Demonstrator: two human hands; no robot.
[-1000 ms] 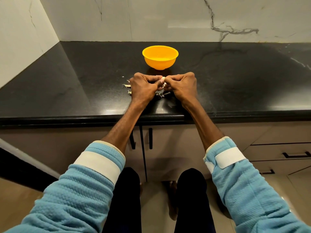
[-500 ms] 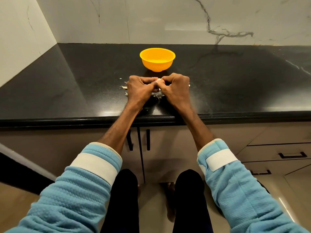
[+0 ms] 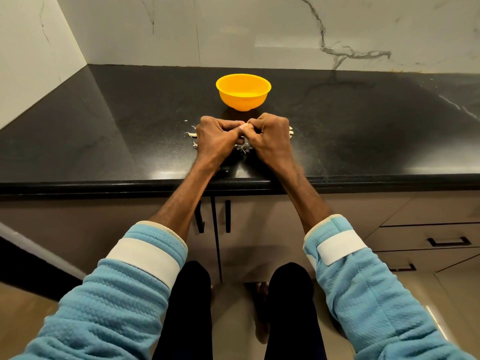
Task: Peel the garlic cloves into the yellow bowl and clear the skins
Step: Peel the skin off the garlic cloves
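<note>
Garlic clove (image 3: 242, 128) between left hand (image 3: 217, 138), right hand (image 3: 269, 136); skins (image 3: 191, 134) beneath, yellow bowl (image 3: 243, 97) beyond.

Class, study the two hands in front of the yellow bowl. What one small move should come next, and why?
Probably tear the skin off the garlic clove that the left hand and right hand pinch between them; only then drop it in the yellow bowl just beyond. Skins already litter the countertop.

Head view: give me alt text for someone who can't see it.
The left hand and right hand pinch a clove between them above a black counter. Loose skins lie on the counter around the hands, and a yellow bowl stands just beyond them.
</note>
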